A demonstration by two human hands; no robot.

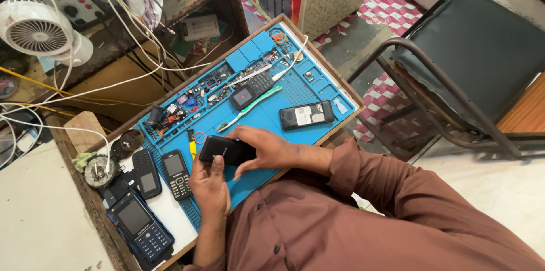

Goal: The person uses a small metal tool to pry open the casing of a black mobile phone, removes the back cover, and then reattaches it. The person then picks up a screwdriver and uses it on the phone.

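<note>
Phone repair workshop, blue repair mat [318, 86], dismantled phones [307, 115]

The black phone [222, 149] is half hidden under the right hand [267, 149] and left hand [209, 184], the small parts at eleven o'clock on the blue mat [318, 86] are too tiny to tell, and the picture's edge cuts the chair [482, 55] at three o'clock.

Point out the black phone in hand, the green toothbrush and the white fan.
black phone [222, 149], head view, bare back.
green toothbrush [252, 107], head view, mid-handle.
white fan [38, 32], head view, front grille.
</note>
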